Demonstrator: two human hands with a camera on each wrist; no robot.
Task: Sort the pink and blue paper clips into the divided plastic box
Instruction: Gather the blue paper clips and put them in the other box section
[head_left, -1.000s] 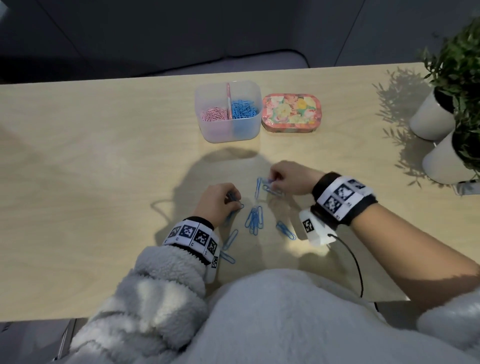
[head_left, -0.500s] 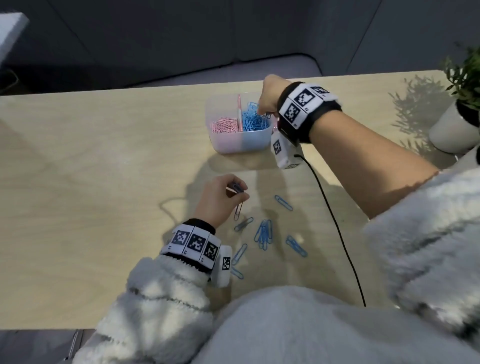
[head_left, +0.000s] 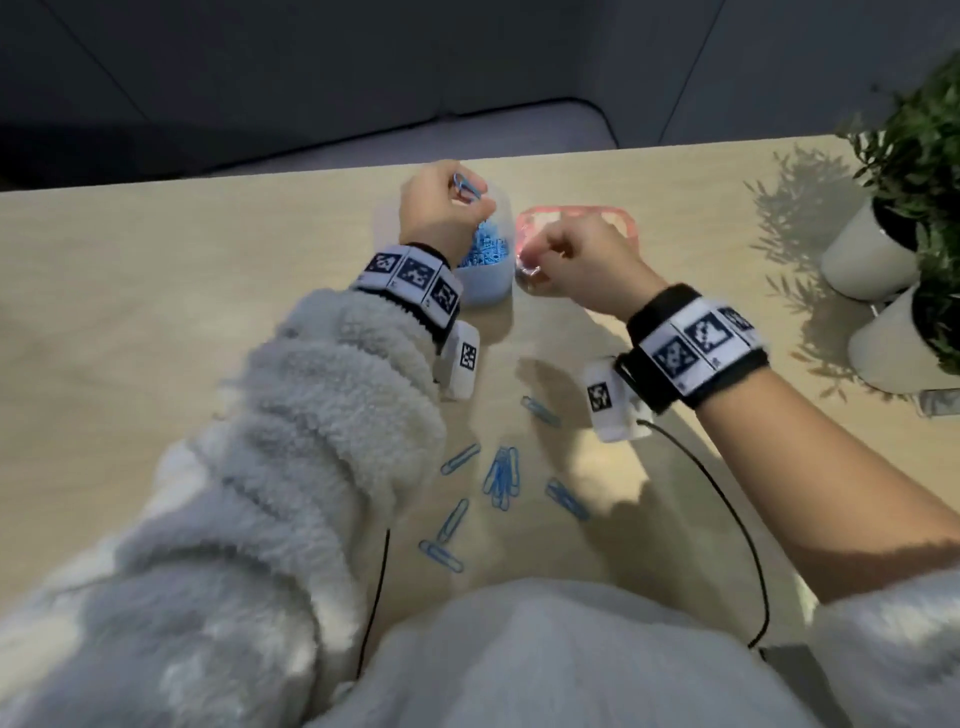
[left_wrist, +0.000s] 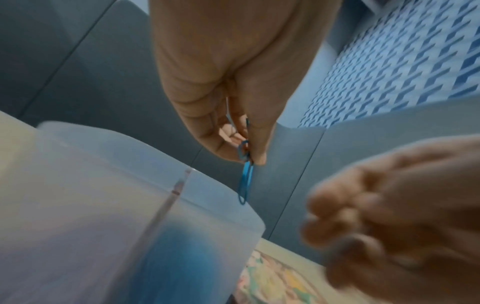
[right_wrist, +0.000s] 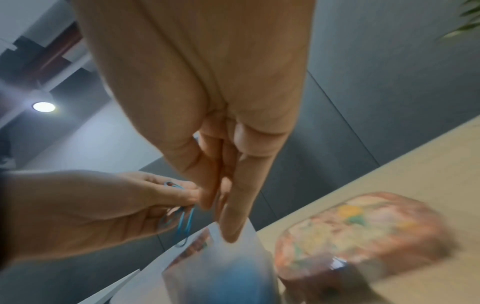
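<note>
The divided plastic box stands at the table's far middle; its blue compartment holds a heap of blue clips, and my left arm hides the pink side. My left hand hovers over the box and pinches a few blue paper clips, which dangle from thumb and forefinger above the box rim. My right hand hangs beside the box, over the floral tin, with loose fingers and nothing in it. Several blue clips lie loose on the table near me.
A floral tin sits right of the box, partly under my right hand. Two white plant pots stand at the right edge. Thin black cables run from both wrist cameras across the near table.
My left hand has risen from the table and moved forward over the box with blue clips. My right hand has drawn back from the blue compartment to the right, over the tin.
</note>
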